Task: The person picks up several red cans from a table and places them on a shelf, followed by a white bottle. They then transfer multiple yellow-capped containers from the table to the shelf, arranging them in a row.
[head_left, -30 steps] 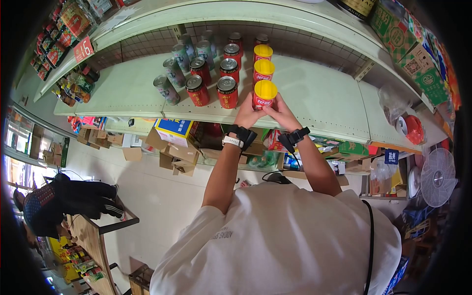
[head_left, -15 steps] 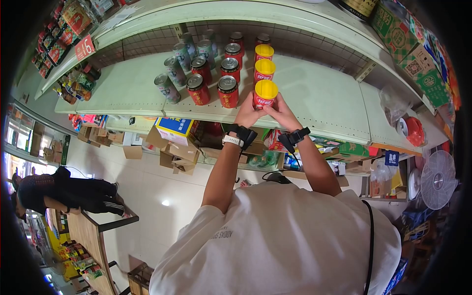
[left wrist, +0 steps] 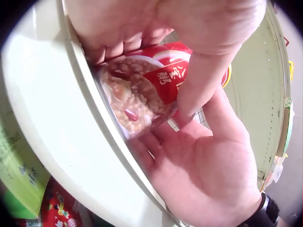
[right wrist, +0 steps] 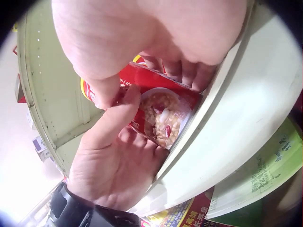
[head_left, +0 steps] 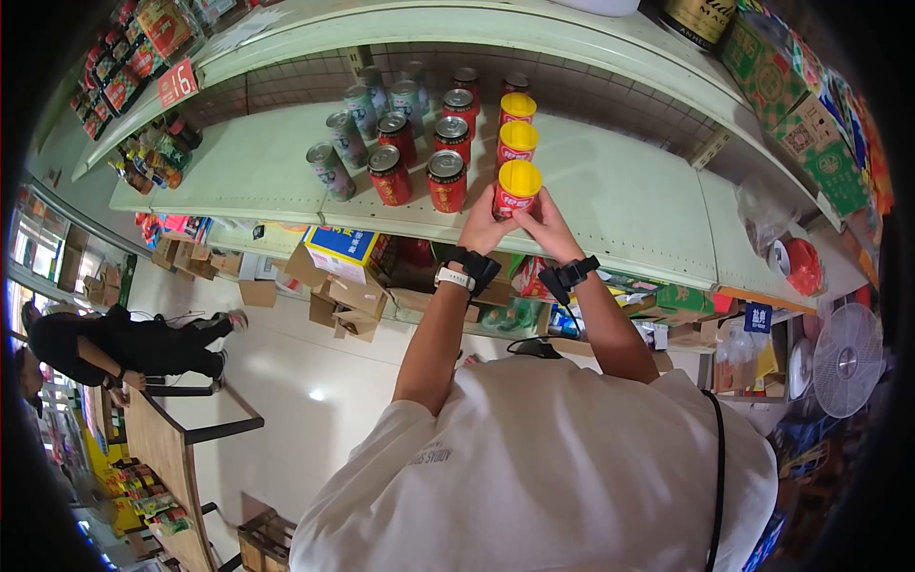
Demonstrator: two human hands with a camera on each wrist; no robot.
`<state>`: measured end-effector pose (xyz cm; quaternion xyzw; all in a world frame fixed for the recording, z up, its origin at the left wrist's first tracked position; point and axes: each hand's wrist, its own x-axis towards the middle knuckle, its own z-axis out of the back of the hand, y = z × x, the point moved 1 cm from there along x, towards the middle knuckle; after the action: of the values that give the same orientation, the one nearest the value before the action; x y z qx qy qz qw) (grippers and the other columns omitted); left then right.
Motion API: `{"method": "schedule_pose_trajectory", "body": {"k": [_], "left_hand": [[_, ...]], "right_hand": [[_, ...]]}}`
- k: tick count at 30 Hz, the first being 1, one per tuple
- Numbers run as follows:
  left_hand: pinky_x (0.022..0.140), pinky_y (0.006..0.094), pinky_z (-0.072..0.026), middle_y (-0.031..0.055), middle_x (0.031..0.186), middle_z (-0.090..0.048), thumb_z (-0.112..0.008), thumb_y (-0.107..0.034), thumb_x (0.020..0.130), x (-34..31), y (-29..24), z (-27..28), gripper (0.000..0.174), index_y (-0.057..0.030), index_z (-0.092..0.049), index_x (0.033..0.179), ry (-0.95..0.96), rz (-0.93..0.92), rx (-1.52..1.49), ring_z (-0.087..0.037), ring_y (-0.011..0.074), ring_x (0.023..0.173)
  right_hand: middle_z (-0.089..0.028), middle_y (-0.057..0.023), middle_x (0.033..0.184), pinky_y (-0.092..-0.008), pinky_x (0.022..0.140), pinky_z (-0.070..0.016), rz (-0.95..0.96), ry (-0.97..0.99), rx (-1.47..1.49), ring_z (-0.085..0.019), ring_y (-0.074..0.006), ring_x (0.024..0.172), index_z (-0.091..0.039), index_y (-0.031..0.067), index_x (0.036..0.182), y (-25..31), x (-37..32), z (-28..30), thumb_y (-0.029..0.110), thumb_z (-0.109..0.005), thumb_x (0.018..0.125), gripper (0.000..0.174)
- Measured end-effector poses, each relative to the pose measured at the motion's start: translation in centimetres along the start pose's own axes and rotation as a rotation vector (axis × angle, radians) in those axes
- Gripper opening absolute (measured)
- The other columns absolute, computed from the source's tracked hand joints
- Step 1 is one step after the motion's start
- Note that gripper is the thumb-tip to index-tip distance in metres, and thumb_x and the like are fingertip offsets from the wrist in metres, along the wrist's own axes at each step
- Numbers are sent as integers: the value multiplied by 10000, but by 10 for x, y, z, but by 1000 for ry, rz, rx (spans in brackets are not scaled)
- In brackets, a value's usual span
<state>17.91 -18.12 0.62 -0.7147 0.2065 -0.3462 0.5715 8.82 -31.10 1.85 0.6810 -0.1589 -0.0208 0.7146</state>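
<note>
At the front edge of the shelf (head_left: 620, 205), both hands hold a red porridge can (head_left: 518, 181) with a yellow lid. My left hand (head_left: 484, 229) wraps its left side and my right hand (head_left: 550, 229) its right, thumbs meeting in front. In the left wrist view the can's label (left wrist: 128, 94) pictures porridge with beans, and its base sits at the shelf lip. The right wrist view has fingers of both hands curled around the can (right wrist: 165, 113). Two more yellow-lidded cans (head_left: 518, 138) stand in a row right behind it.
Left of the held can stand rows of red cans with black rims (head_left: 446, 181) and pale printed cans (head_left: 330, 172). An upper shelf (head_left: 457, 36) overhangs the back. Open cardboard boxes (head_left: 345, 296) lie below. At left, another person (head_left: 124, 348) is beside a wooden table (head_left: 157, 429).
Both hands keep their hold on the porridge can at the shelf edge. The head view shifts slightly. The person in the background changes posture by the table.
</note>
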Motion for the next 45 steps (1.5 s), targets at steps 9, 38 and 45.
{"method": "schedule_pose_trajectory", "body": {"k": [9,38,45], "left_hand": [[968,312,-471,84,1232,-620,-751,-41,826,1,4,2,597,-13,-445,1339,1,7,40,-604,156,1122],[811,304,-524,128,1003,-692,-673,-113,918,-97,-16,16,264,29,-611,1131,-448,91,269,-663,176,934],[690,273,-506,67,780,-695,-636,-139,941,-206,17,70,174,32,-669,948,-586,251,234,-671,132,751]], "right_hand": [[-554,-122,1320,-333,1048,-419,-14,-12,11,-535,-188,1219,-377,-1,1407,0,1,-1,170,-671,941,577],[-608,-46,744,-278,617,-469,22,-147,-427,-585,-116,680,-612,5,928,-13,-86,-19,143,-623,950,141],[-595,-72,649,-290,566,-450,-167,491,-427,-561,-113,603,-619,-8,859,-52,-77,-50,174,-617,941,200]]}}
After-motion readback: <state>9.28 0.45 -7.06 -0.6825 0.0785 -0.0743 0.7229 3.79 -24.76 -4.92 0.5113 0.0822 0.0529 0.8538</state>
